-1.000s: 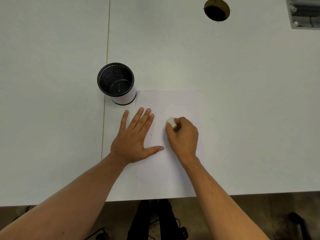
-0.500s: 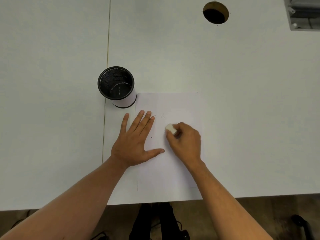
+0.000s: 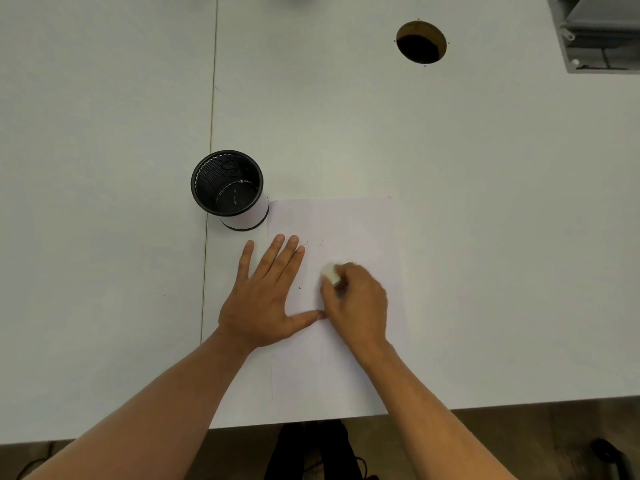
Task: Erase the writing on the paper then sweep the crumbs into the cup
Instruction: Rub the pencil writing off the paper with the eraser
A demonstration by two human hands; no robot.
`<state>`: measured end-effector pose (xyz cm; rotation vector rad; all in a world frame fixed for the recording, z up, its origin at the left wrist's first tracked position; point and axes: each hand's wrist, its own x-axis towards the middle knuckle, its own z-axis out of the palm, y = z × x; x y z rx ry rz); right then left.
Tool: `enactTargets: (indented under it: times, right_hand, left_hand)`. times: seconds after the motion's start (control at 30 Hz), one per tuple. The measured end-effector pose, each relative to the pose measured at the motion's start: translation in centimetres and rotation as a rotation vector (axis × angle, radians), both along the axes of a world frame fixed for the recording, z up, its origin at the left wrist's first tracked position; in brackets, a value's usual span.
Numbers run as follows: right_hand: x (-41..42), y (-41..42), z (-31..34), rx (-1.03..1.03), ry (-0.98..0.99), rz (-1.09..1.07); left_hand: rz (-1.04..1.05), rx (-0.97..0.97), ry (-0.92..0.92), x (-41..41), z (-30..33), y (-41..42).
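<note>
- The right hand (image 3: 356, 299) pinches a white eraser (image 3: 330, 273) on the paper (image 3: 346, 358), centre frame; faint pencil letters (image 3: 313, 244) remain just above it, so erasing looks unfinished.
- The left hand (image 3: 265, 299) lies flat, fingers straight, pinning the sheet.
- The mesh cup (image 3: 228, 188) stands upright at the paper's upper-left corner; sweeping is not yet begun.

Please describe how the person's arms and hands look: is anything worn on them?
Both forearms are bare, no sleeves in view. The left hand and right hand wear no gloves; no rings, watch or bracelet are visible. Nails look short.
</note>
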<state>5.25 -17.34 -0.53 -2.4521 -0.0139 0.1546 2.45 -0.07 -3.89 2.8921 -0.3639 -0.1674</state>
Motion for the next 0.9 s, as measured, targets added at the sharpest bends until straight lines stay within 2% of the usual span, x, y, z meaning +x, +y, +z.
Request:
enactTargets:
  times: [0.1, 0.23, 0.27, 0.4, 0.57, 0.7, 0.73, 0.83, 0.9]
  right_hand:
    - [-0.6, -0.2, 0.0, -0.03, -0.01, 0.132]
    - [1.4, -0.7, 0.0, -0.013, 0.002, -0.11]
    - [1.1, -0.1, 0.1, 0.0, 0.001, -0.112]
    - [-0.8, 1.1, 0.1, 0.002, 0.007, 0.141]
    - [1.5, 0.1, -0.1, 0.023, -0.009, -0.097]
    - [-0.8, 1.2, 0.0, 0.008, -0.017, 0.193]
    - [-0.1, 0.7, -0.1, -0.017, -0.008, 0.209]
    - [2.5, -0.3, -0.2, -0.014, -0.016, 0.007]
    - [2.0, 0.4, -0.1, 0.007, -0.031, 0.007]
  left_hand:
    - [-0.011, -0.007, 0.001, 0.0, -0.1, 0.1]
    - [-0.001, 0.019, -0.009, 0.0, -0.2, 0.0]
    - [-0.004, 0.015, -0.007, 0.0, -0.2, 0.0]
    - [-0.021, 0.001, -0.007, 0.0, -0.1, 0.1]
    - [-0.006, 0.017, -0.009, 0.0, 0.1, -0.1]
    - [-0.018, 0.009, 0.006, 0.1, 0.1, 0.0]
    - [-0.014, 0.013, 0.002, 0.0, 0.1, 0.0]
    - [0.0, 0.03, -0.004, -0.1, 0.1, -0.2]
    - [-0.002, 0.02, 0.0, 0.0, 0.1, -0.1]
